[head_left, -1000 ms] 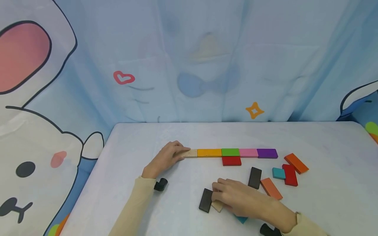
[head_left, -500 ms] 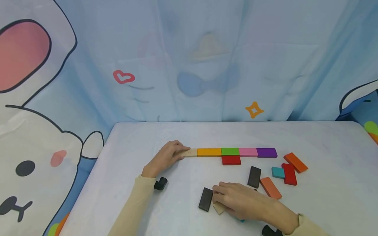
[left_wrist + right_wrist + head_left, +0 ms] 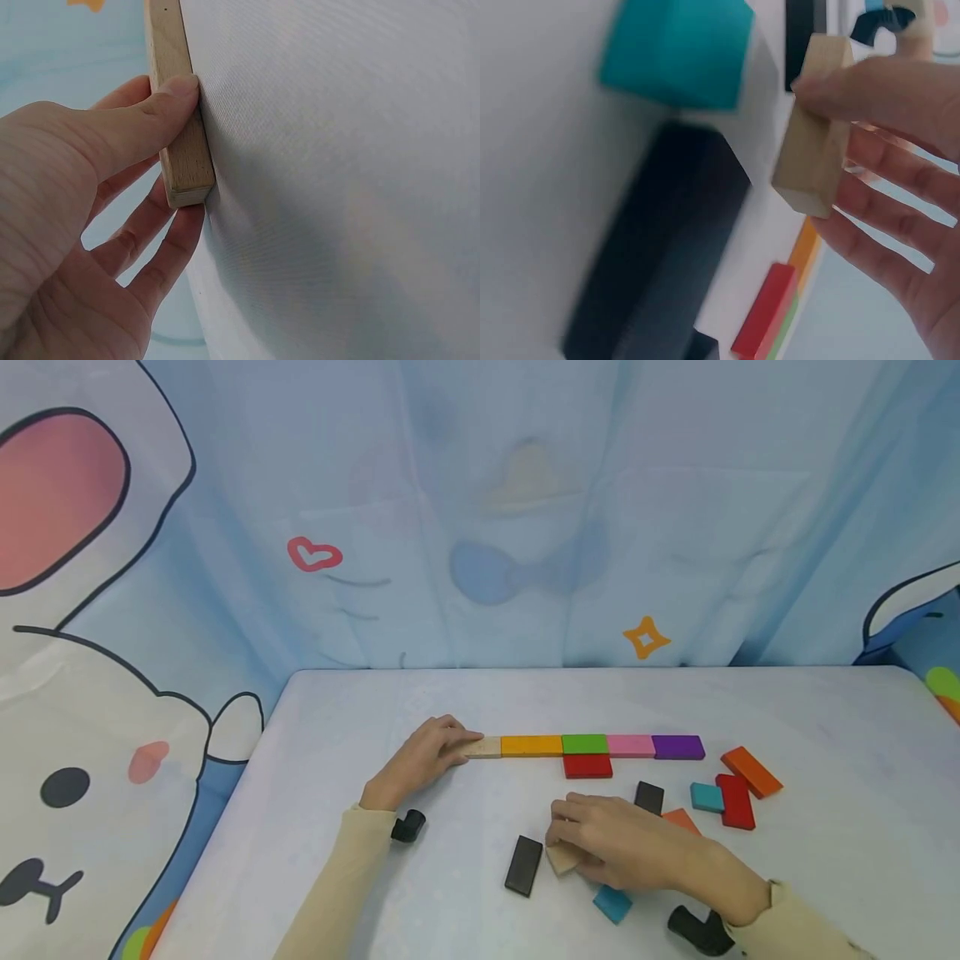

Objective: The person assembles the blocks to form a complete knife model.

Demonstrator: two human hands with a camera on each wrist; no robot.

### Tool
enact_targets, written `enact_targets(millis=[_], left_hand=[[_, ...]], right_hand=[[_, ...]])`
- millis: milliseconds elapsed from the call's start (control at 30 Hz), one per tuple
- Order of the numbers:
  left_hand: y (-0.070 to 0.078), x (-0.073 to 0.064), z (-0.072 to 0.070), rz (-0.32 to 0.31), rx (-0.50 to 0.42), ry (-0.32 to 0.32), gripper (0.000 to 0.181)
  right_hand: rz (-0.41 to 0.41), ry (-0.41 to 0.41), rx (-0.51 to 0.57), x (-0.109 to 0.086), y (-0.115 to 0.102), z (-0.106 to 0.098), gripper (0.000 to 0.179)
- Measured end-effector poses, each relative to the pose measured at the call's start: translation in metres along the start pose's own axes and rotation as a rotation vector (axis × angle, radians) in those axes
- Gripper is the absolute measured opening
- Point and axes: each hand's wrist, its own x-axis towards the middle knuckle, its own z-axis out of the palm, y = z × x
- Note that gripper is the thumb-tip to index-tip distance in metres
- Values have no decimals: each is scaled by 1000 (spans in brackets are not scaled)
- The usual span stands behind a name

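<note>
My left hand (image 3: 423, 760) pinches a plain wooden block (image 3: 184, 150) at the left end of a row, thumb on one side and fingers on the other. The row continues with yellow (image 3: 532, 746), green (image 3: 585, 744), pink (image 3: 630, 746) and purple (image 3: 678, 747) blocks lying end to end. A red block (image 3: 588, 767) lies against the near side of the green one. My right hand (image 3: 637, 847) pinches a second plain wooden block (image 3: 814, 150) between thumb and fingers, above the table in the right wrist view. Its far end is hidden by the hand in the head view.
Left of my right hand lies a black block (image 3: 523, 866), with a teal block (image 3: 613, 903) nearer me. Another black block (image 3: 648, 797) and an orange one (image 3: 681, 820) are partly covered. Farther right sit a teal (image 3: 707, 797), a red (image 3: 737, 802) and an orange block (image 3: 752, 772).
My right hand has moved slightly away from me and to the right, carrying the wooden block. The near teal block now shows more fully. My left hand has stayed in place.
</note>
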Motion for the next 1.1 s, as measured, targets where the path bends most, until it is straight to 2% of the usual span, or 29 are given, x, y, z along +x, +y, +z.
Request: enact_targets(millis=[133,300,500,733,1100], left_hand=[[0,0,1,-4,12,-2,41],[0,0,1,-7,27,-1,41],[1,0,0,-3,21,3,41],[-1,0,0,4,14,8,41],[1,1,0,-22,8,-1,41]], right_hand=[[4,124,-31,9,11,-7,38],[29,257,-59,23,27,-6,35],[45,360,-48,41,42,-2,30],[96,339,-19,52,50,1,30],[87,295,-32,60,52,6,32]])
